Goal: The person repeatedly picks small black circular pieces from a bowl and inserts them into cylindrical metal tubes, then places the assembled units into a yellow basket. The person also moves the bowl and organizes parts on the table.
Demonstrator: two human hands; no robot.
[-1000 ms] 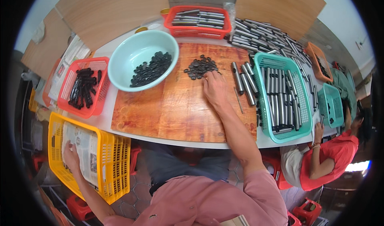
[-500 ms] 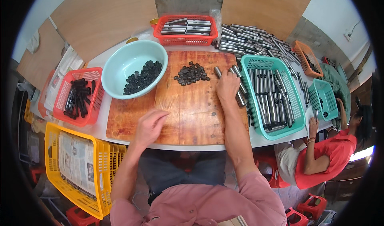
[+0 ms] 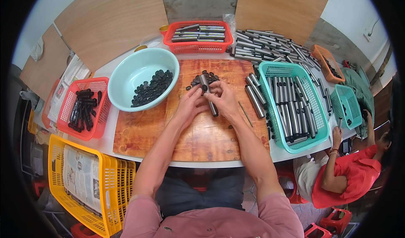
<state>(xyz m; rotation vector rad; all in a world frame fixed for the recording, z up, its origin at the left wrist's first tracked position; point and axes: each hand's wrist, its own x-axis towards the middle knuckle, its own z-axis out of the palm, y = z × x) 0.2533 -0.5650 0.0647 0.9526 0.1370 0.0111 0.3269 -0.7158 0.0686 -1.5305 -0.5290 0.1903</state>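
1. Your two hands are together above the wooden board (image 3: pixel 135 132), on one metal tube (image 3: pixel 213 108) with dark ends. The right hand (image 3: pixel 224 101) clamps it, thumb across its side, probably to keep it from rolling.
2. Your left hand (image 3: pixel 190 105) brings its fingertips to the tube's side, by a dark spot. (Hole or small black piece there? Cannot tell, nor whether these fingers grip.)
3. The tube slants over the board, far end leftward, near end rightward; that tilt seems to leave its side open to your left fingers.
4. Small black pieces (image 3: pixel 195 81) lie heaped on the board's far half, partly behind your hands; likely put there for a short reach.
5. Loose tubes (image 3: pixel 255 101) lie along the board's right side, handy for your right hand, with a thin rod (image 3: pixel 245 113) just left of them.
6. Right of the board, a green basket (image 3: pixel 319 103) holds more tubes in rows, presumably so they stay orderly.
7. At the board's far-left corner, a pale bowl (image 3: pixel 130 75) holds many more black pieces; its high wall should stop them scattering over the bench (image 3: pixel 278 154).
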